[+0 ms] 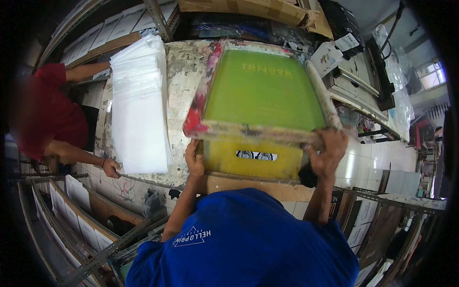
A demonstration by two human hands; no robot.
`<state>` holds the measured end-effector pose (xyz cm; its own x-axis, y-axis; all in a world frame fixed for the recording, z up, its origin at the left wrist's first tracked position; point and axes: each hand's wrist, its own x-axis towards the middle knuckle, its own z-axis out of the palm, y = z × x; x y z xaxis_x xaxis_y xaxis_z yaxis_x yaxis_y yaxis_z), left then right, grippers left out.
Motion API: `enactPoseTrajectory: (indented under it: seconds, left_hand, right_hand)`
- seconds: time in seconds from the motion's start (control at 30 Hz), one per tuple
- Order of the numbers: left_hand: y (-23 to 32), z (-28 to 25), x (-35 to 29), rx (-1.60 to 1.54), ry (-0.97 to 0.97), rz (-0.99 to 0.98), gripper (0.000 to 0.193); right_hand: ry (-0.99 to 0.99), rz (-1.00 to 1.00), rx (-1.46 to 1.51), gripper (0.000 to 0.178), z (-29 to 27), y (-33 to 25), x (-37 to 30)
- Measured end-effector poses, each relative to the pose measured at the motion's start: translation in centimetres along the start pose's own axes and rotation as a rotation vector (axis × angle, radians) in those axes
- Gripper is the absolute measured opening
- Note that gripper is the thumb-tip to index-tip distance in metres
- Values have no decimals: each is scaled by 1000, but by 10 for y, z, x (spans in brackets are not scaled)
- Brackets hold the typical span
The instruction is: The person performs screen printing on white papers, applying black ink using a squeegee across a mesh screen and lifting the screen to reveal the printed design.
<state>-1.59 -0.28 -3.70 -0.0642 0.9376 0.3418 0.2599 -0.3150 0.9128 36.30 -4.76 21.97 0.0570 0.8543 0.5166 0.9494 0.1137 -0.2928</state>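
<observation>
A screen printing frame with green mesh is raised and tilted above a yellow board. The frame's near edge is slightly blurred. My right hand wraps round its near right corner. At the near left corner, my left hand grips the frame's edge from below, with its fingertips partly hidden. On the yellow board, below the frame's near edge, shows a small white strip with two round black prints. Something black sits at the board's right end, beside my right wrist.
Overlapping white sheets lie left on the stained table. A person in a red shirt stands there, one hand at the table's edge. Racks with boxes stand lower left. Cardboard lies at the back; a metal-framed bench stands right.
</observation>
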Motion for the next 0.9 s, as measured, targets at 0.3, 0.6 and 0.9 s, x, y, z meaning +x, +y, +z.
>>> enactPoseTrajectory:
  seconds: [0.3, 0.6, 0.9]
  left_hand:
    - [4, -17, 18, -485, -60, -368, 93]
    - [145, -17, 80, -559, -240, -123, 122]
    - [225, 21, 191, -162, 116, -42, 33]
  right_hand:
    - [-117, 113, 42, 51, 72, 7, -97]
    - [50, 5, -43, 55, 29, 11, -42]
    - [938, 265, 197, 49, 13, 86, 14]
